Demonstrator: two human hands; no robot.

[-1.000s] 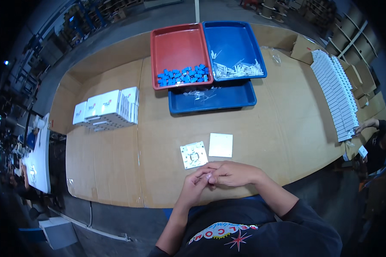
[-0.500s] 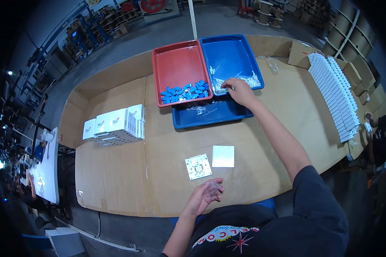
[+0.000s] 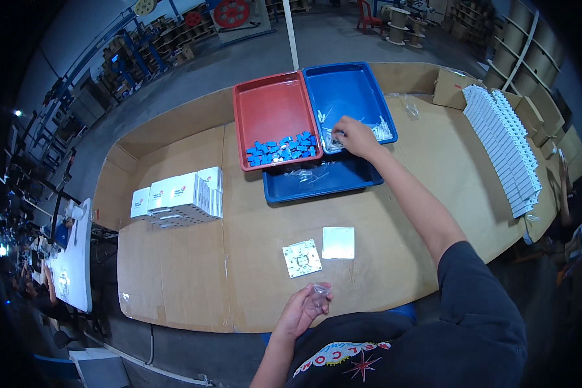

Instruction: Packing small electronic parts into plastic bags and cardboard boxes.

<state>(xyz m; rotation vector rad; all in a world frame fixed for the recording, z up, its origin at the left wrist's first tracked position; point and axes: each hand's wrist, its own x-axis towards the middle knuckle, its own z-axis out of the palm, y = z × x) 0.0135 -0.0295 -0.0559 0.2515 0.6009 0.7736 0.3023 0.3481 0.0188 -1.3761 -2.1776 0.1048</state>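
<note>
"One clear bag (image 3: 319, 297) we held in our left hand (image 3: 297, 315), near side."
"And our right hand (image 3: 357, 137)?"
"It was curled over white pieces (image 3: 384, 130) in the far blue tray (image 3: 343, 87); whether we gripped one, we could not tell."

Right hand (image 3: 355, 136) now at white pieces (image 3: 383, 131)
</note>
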